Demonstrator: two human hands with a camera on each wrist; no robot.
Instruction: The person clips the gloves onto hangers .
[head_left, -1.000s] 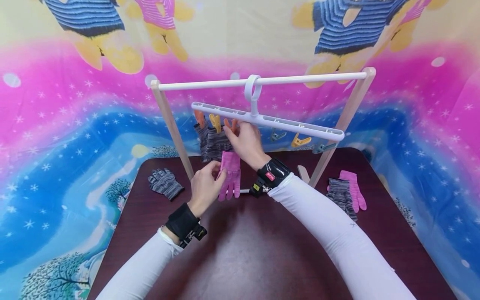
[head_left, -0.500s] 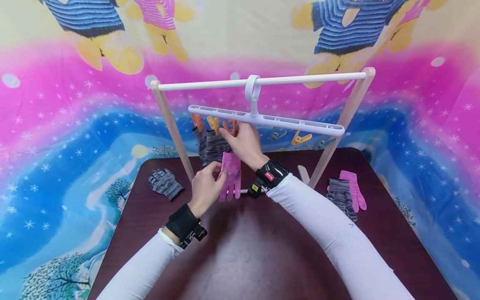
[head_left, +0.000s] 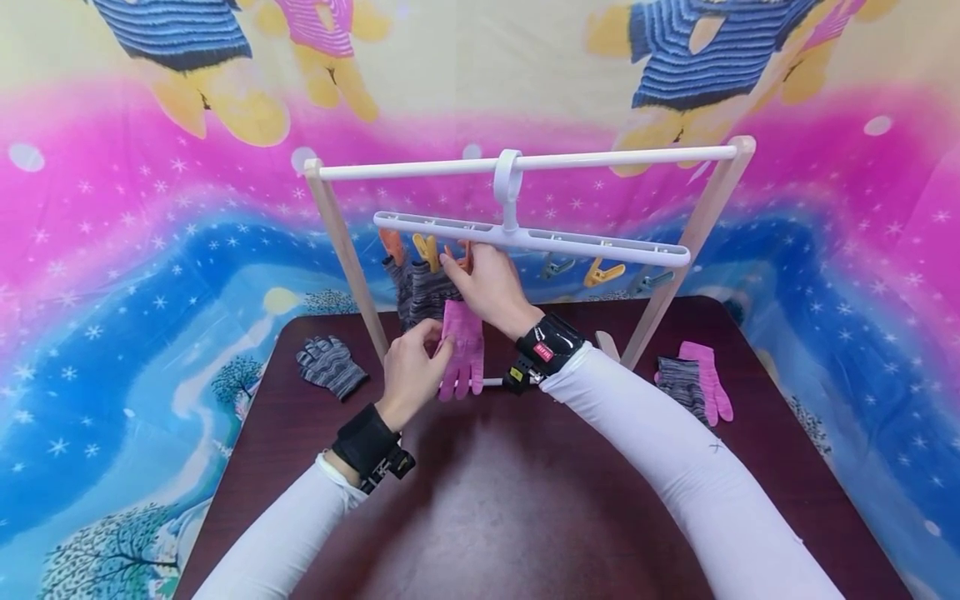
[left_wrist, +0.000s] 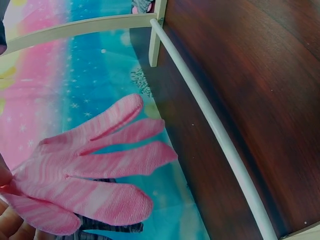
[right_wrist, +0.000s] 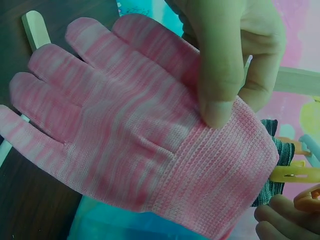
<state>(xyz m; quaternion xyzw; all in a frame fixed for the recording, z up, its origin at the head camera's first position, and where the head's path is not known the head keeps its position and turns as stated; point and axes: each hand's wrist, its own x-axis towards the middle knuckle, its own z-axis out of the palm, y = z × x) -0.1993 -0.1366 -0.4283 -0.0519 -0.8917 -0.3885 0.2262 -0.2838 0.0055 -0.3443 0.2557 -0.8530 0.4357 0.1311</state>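
My left hand (head_left: pixel 411 367) pinches a pink striped glove (head_left: pixel 467 354) between thumb and fingers near its cuff, and the glove hangs with its fingers downward. Just above the cuff, my right hand (head_left: pixel 491 283) grips an orange clip (right_wrist: pixel 315 195) under the white hanger (head_left: pixel 600 248). In the right wrist view the cuff is apart from that clip. To the left, another orange clip (head_left: pixel 392 243) and a yellow clip (head_left: pixel 425 250) hold grey-black gloves (head_left: pixel 431 292). The left wrist view shows the pink glove's spread fingers; the left hand is mostly cut off there.
The hanger hooks over the white rod (head_left: pixel 622 157) of a wooden stand (head_left: pixel 341 242). Blue-green (head_left: pixel 557 268) and yellow clips (head_left: pixel 602 273) dangle on its right half. A grey glove (head_left: pixel 330 367) lies left on the dark table (head_left: pixel 480 517); grey and pink gloves (head_left: pixel 716 379) lie right.
The hanger has levelled slightly, its left end shifting left and down and its right end rising. Both hands stay nearly in place, with the same hold on the glove and clip.
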